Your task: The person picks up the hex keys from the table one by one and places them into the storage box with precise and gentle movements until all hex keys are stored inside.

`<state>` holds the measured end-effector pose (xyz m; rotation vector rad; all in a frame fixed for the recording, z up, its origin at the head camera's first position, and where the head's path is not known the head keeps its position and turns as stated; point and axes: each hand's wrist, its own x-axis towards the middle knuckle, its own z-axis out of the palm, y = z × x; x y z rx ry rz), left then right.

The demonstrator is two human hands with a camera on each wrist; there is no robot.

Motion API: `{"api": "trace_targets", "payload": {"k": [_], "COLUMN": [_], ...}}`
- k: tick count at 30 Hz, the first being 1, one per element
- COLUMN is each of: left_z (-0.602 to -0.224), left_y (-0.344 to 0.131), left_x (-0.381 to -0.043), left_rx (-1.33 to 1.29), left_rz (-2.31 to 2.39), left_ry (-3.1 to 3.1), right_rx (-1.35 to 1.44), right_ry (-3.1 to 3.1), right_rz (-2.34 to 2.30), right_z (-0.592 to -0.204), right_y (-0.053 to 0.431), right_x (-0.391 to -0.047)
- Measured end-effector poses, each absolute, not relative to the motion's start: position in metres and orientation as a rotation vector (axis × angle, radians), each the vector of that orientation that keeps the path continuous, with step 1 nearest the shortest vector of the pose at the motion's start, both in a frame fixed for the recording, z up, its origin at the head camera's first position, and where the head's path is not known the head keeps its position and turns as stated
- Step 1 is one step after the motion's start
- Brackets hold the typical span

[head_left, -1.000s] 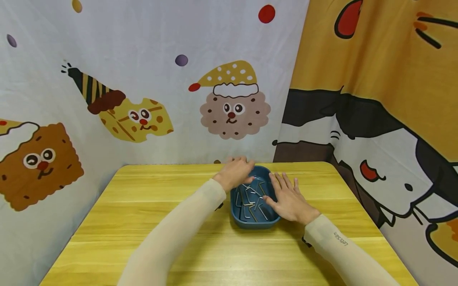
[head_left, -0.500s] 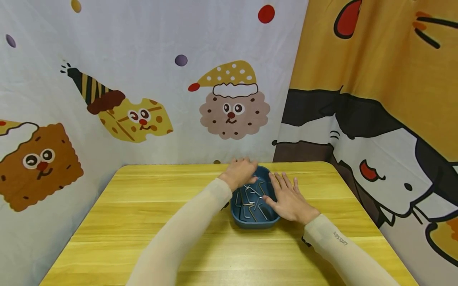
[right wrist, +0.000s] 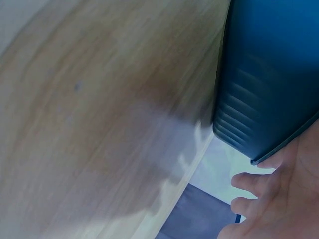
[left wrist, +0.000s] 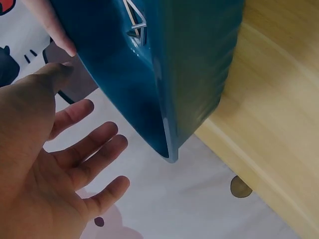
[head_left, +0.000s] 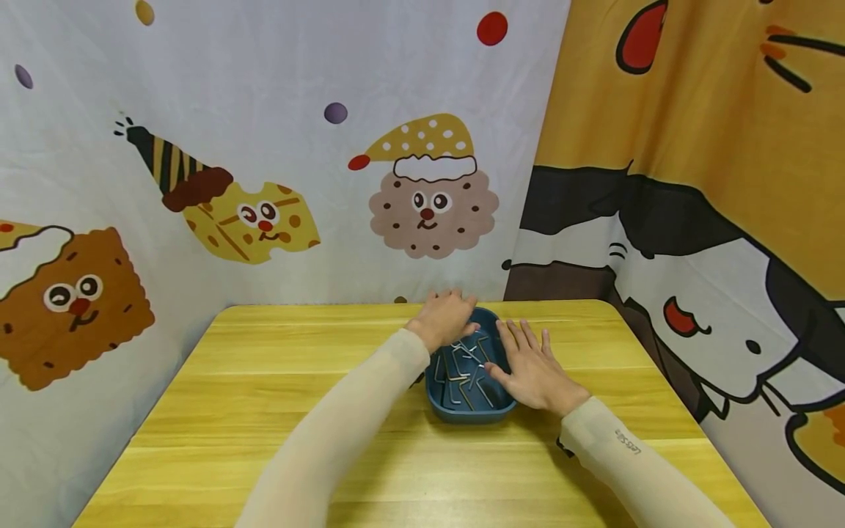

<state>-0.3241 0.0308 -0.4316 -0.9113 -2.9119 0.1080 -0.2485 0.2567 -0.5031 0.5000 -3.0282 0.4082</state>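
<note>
A blue plastic bin [head_left: 470, 416] stands toward the back of the table, with several metal L-shaped hex keys [head_left: 457, 378] scattered over its floor. My left hand [head_left: 444, 319] hovers at the bin's far left corner; the left wrist view shows its fingers loosely bent with nothing between them. Along the right rim lies my right hand [head_left: 538, 370], fingers straight and spread, thumb reaching over the inside. Seen from the right wrist, the bin's ribbed outer wall [right wrist: 269, 74] rises beside that hand, fingertips right at the rim.
The wooden table [head_left: 264, 411] ends at a back edge just behind the bin. A white curtain [head_left: 297, 66] with cartoon prints hangs behind it, and an orange curtain [head_left: 713, 95] with a cartoon animal hangs on the right.
My left hand has shifted slightly to the right, farther over the bin, and then held about still. The right hand, the bin and the hex keys have stayed in place.
</note>
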Motion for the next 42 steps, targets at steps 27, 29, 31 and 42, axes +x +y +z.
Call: {"api": "trace_targets", "payload": {"k": [27, 29, 31, 42], "left_z": [-0.431, -0.431, -0.432, -0.442], "left_y": [-0.032, -0.040, -0.048, -0.087], "left_x": [-0.306, -0.305, -0.303, -0.285], "left_rx": [-0.821, -0.810, -0.803, -0.763], "left_rz": [-0.260, -0.284, -0.309, -0.343], "left_ry": [-2.883, -2.877, -2.867, -2.819], "right_rx": [0.500, 0.501, 0.501, 0.505], "right_ry": [-3.035, -3.031, -3.029, -3.033], "right_rz": [0.405, 0.403, 0.404, 0.416], "right_z": [-0.503, -0.503, -0.502, -0.503], "right_y": [0.257, 0.258, 0.258, 0.257], "right_x": [-0.249, -0.249, -0.249, -0.247]}}
